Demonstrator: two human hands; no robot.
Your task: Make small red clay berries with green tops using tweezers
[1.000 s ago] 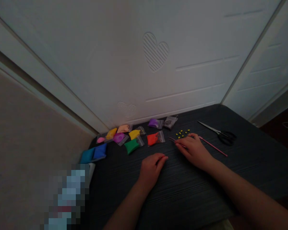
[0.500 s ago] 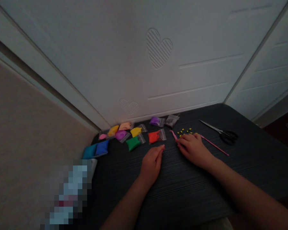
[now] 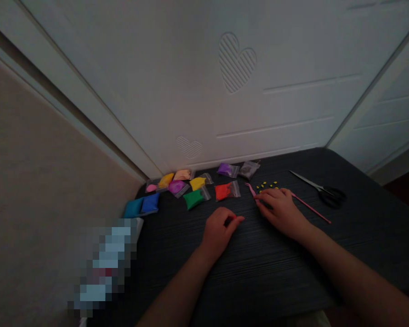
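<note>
My left hand (image 3: 220, 230) rests on the dark table (image 3: 259, 272) with its fingers curled together, thumb against fingertips; anything pinched there is too small to make out. My right hand (image 3: 280, 210) lies palm down a little to the right, fingers closed over a thin pink tool (image 3: 249, 188) whose tip pokes out to the left of the fingertips. Several tiny yellow pieces (image 3: 267, 185) lie just beyond the right hand. A red clay bag (image 3: 226, 190) sits just beyond the left hand.
Small bags of coloured clay line the table's far left: green (image 3: 195, 198), yellow (image 3: 199, 182), magenta (image 3: 177, 186), purple (image 3: 227, 169), blue (image 3: 150, 203). Black scissors (image 3: 327, 191) and a pink stick (image 3: 310, 207) lie to the right. A white panelled wall stands behind.
The left hand's fingers went from stretched forward to curled in against the thumb. The right hand stayed on the pink tool, whose tip now shows further left. The view shifted slightly.
</note>
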